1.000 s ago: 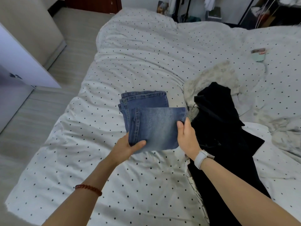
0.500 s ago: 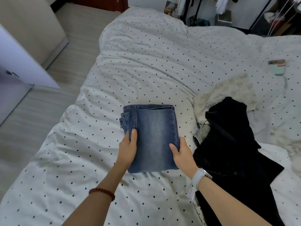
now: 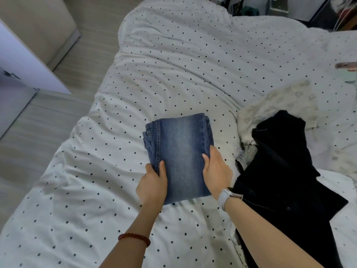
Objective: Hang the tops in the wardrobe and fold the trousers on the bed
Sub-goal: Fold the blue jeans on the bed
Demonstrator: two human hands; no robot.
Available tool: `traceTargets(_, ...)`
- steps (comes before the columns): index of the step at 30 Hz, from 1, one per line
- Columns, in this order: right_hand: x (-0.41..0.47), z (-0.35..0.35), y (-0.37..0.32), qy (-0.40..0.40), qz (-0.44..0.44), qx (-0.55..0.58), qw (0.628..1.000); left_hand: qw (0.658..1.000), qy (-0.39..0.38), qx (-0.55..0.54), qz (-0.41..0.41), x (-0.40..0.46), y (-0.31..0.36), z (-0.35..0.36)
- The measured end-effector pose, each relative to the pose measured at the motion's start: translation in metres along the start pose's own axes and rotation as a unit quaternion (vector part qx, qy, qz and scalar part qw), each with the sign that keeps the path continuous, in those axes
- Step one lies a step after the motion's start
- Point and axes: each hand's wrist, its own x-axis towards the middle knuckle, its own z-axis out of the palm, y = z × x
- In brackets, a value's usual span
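**Denim bundle held at both sides on the bed**

Denim in a washed blue is folded into a compact rectangle, the folded jeans (image 3: 179, 155), and this bundle is taken as the landmark for all places below. It lies on the dotted duvet (image 3: 173, 64) of the bed, near the middle of the view. Its left edge is gripped by the left hand (image 3: 152, 187), with the thumb laid on top and the other fingers hidden under the layers. Its right edge is held by the right hand (image 3: 216, 171), thumb on top as well; how far the other fingers are curled under cannot be told for sure. A red bead bracelet (image 3: 135, 237) and a pale wristband (image 3: 226, 196) are worn on the wrists nearer to the camera than the bundle.

To the right of the bundle, a black garment (image 3: 280, 171) is spread loosely, partly over a pale fuzzy garment (image 3: 280, 101). Far to the left of the bundle, a white door panel (image 3: 23, 60) is seen above the wooden floor.

The fold seems finished, so the risk is judged to lie in the release. If the hands are pulled out unevenly, the thick layers could spring open or slide, because the soft duvet gives little support. If the bundle is pushed to the right, it could be mixed with the black garment.
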Motion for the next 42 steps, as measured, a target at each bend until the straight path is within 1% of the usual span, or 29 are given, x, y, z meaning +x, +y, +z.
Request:
traceTargets(2, 0.007, 0.004, 0.003, -0.031, 0.033, -0.035, 0.998, 1.000, -0.014, 0.008, -0.014, 0.004, -0.004, 0.003)
traceTargets(3, 0.010, 0.005, 0.007, -0.040, 0.042, -0.039, 0.998, 1.000, -0.020, -0.008, -0.012, 0.008, -0.009, 0.007)
traceTargets(5, 0.017, 0.005, 0.017, -0.055, 0.034, -0.012, 0.998, 0.995, -0.058, -0.080, 0.011, 0.018, -0.018, 0.014)
traceTargets(6, 0.020, 0.004, 0.022, -0.070, 0.031, 0.037, 0.996, 0.985, -0.087, -0.147, 0.028, 0.023, -0.020, 0.015)
traceTargets(7, 0.023, 0.003, 0.024, -0.089, 0.033, 0.099, 0.991, 0.966, -0.113, -0.230, 0.035, 0.027, -0.020, 0.016)
traceTargets(8, 0.027, 0.003, 0.024, -0.107, 0.035, 0.146, 0.983, 0.941, -0.141, -0.306, 0.024, 0.030, -0.014, 0.014)
traceTargets(10, 0.027, 0.005, 0.021, -0.130, 0.032, 0.163, 0.978, 0.894, -0.179, -0.411, -0.020, 0.033, -0.005, 0.011)
traceTargets(11, 0.026, 0.006, 0.019, -0.134, 0.028, 0.157, 0.978, 0.883, -0.180, -0.432, -0.037, 0.035, -0.002, 0.012)
traceTargets(12, 0.023, 0.006, 0.016, -0.140, 0.031, 0.159, 0.977, 0.881, -0.176, -0.436, -0.047, 0.036, 0.002, 0.012)
traceTargets(15, 0.021, 0.004, 0.013, -0.153, 0.065, 0.232, 0.958, 0.897, -0.160, -0.408, -0.049, 0.039, 0.005, 0.013)
traceTargets(17, 0.021, -0.002, 0.012, -0.145, 0.094, 0.280, 0.944, 0.918, -0.130, -0.374, -0.024, 0.035, 0.006, 0.010)
traceTargets(19, 0.014, -0.010, 0.007, -0.116, 0.093, 0.284, 0.947, 0.937, -0.077, -0.342, 0.018, 0.025, 0.006, 0.003)
traceTargets(23, -0.014, -0.027, -0.011, -0.018, 0.024, 0.248, 0.968, 0.954, 0.009, -0.292, 0.067, -0.007, 0.010, -0.014)
traceTargets(26, -0.034, -0.041, -0.029, -0.004, -0.028, 0.216, 0.976, 0.958, 0.067, -0.266, 0.089, -0.036, 0.005, -0.036)
traceTargets(28, -0.049, -0.050, -0.042, 0.000, -0.081, 0.209, 0.974, 0.952, 0.098, -0.275, 0.088, -0.052, -0.005, -0.052)
traceTargets(31, -0.067, -0.058, -0.064, -0.002, -0.133, 0.211, 0.968, 0.944, 0.138, -0.288, 0.080, -0.071, -0.022, -0.079)
traceTargets(34, -0.092, -0.065, -0.098, 0.000, -0.194, 0.242, 0.951, 0.934, 0.189, -0.293, 0.078, -0.090, -0.044, -0.118)
traceTargets(36, -0.104, -0.068, -0.125, -0.002, -0.218, 0.263, 0.940, 0.928, 0.212, -0.299, 0.067, -0.095, -0.058, -0.147)
traceTargets(39, -0.126, -0.071, -0.184, -0.017, -0.264, 0.299, 0.917, 0.910, 0.273, -0.307, 0.054, -0.108, -0.085, -0.207)
traceTargets(42, -0.152, -0.072, -0.250, -0.031, -0.313, 0.344, 0.885, 0.889, 0.337, -0.306, 0.056, -0.115, -0.119, -0.266)
